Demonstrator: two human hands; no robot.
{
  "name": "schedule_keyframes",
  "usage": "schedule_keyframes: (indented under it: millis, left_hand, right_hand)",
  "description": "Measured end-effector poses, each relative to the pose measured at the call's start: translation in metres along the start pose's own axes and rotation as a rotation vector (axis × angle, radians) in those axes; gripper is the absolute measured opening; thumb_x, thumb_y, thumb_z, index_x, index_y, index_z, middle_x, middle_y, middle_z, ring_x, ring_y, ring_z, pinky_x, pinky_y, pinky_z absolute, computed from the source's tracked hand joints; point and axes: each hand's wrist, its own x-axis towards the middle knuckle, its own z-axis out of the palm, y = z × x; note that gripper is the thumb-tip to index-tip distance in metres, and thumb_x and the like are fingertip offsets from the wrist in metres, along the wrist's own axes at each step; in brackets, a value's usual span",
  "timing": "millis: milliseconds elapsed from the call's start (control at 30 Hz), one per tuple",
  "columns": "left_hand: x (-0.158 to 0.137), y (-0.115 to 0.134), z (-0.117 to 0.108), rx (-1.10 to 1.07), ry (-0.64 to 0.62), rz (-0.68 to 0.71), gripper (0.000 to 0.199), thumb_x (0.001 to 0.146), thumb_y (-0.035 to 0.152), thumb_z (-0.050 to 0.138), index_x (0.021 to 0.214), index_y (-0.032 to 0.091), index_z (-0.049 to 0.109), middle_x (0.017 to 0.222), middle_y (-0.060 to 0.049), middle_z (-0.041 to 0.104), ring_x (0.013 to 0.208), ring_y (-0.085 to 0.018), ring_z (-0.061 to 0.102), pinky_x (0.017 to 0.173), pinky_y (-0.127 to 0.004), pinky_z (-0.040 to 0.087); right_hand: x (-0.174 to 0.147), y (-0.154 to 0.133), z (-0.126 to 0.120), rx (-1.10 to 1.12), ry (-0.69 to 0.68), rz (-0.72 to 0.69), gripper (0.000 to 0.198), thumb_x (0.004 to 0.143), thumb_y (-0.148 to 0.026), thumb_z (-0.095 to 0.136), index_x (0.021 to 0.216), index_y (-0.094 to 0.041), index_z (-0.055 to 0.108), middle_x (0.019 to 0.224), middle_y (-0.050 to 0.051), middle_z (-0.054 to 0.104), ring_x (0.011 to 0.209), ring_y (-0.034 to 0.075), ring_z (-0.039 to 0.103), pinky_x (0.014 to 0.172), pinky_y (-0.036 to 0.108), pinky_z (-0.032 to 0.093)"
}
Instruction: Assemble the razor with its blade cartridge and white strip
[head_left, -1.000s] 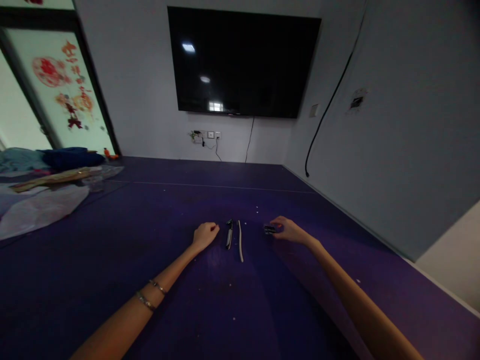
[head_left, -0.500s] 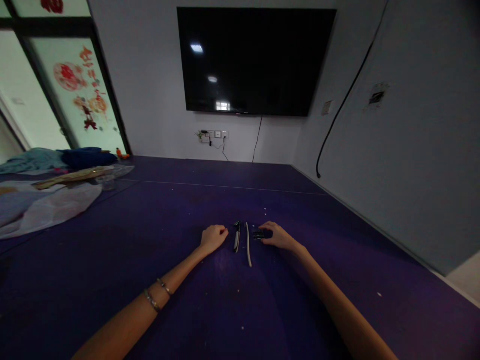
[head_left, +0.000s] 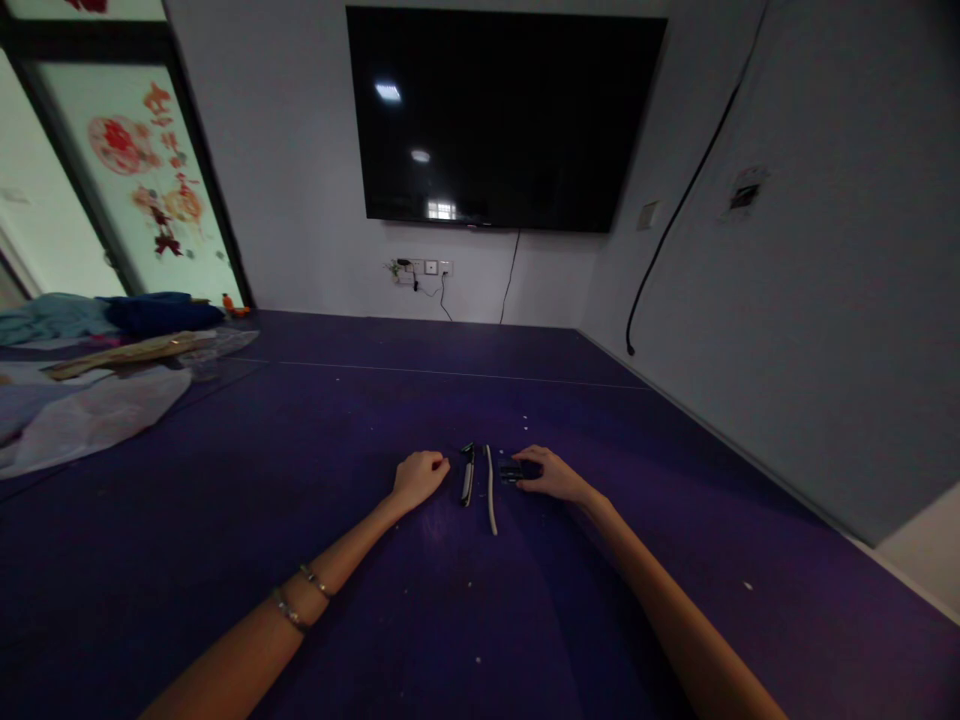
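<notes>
My left hand [head_left: 421, 478] rests on the purple surface [head_left: 330, 610] in a loose fist, with nothing visible in it. Just right of it lies a slim dark and silver item [head_left: 468, 478] with a wider head at its far end, shaped like a razor. Beside that is a thin, slightly curved whitish strip [head_left: 491, 492], lying lengthwise. On the far side of the strip, my right hand [head_left: 553, 473] grips a small, flat, dark, shiny piece [head_left: 510, 470] between thumb and fingers. The fingers cover its right end, and its exact kind is unclear.
At the left lie crumpled clear plastic sheeting [head_left: 112, 420], a tan folded piece [head_left: 135, 352] and blue cloth [head_left: 161, 313]. A television [head_left: 510, 120] hangs on the wall ahead. A black cable [head_left: 675, 210] dangles along the right wall. Small white specks dot the surface.
The whole view has shifted slightly, moving everything a little to the left. Both hands keep nearly the same pose, and the right hand still has the dark piece.
</notes>
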Motion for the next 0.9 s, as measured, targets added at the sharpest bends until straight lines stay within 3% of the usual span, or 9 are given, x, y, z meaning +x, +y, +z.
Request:
schedule_keyframes:
  millis: [400,700,833,900]
  left_hand:
    - [-0.001,-0.001,-0.001,-0.007,0.001,0.017,0.035,0.084,0.037,0.039,0.068,0.021,0.065,0.07,-0.002,0.065,0.067,-0.015,0.058,0.055,-0.023,0.029]
    - [0.001,-0.003,0.001,-0.033,0.024,0.023,0.034,0.083,0.037,0.039,0.064,0.019,0.062,0.064,-0.001,0.062,0.062,-0.014,0.055,0.05,-0.024,0.022]
    - [0.003,-0.007,-0.002,-0.08,0.061,-0.014,0.036,0.085,0.038,0.037,0.064,0.019,0.06,0.065,-0.001,0.061,0.06,-0.013,0.054,0.051,-0.024,0.024]
    - [0.007,-0.013,-0.007,-0.089,0.089,-0.041,0.037,0.086,0.04,0.035,0.068,0.019,0.06,0.066,-0.001,0.061,0.06,-0.013,0.054,0.052,-0.024,0.027]
  right_hand:
    - [-0.002,0.004,0.003,0.048,0.022,-0.017,0.045,0.064,-0.036,0.069,0.107,-0.024,0.06,0.108,0.006,0.058,0.1,0.023,0.053,0.083,0.038,0.043]
    - [-0.004,0.002,0.003,0.091,0.036,0.011,0.051,0.063,-0.036,0.07,0.111,-0.024,0.058,0.11,0.007,0.058,0.102,0.024,0.054,0.078,0.036,0.046]
    - [-0.004,0.011,-0.001,0.163,0.184,0.094,0.048,0.071,-0.031,0.061,0.117,-0.02,0.054,0.106,0.008,0.06,0.096,0.021,0.058,0.074,0.032,0.049]
    - [-0.006,0.021,-0.008,0.098,0.295,0.141,0.045,0.074,-0.027,0.055,0.118,-0.017,0.053,0.106,0.01,0.061,0.096,0.021,0.058,0.078,0.032,0.049]
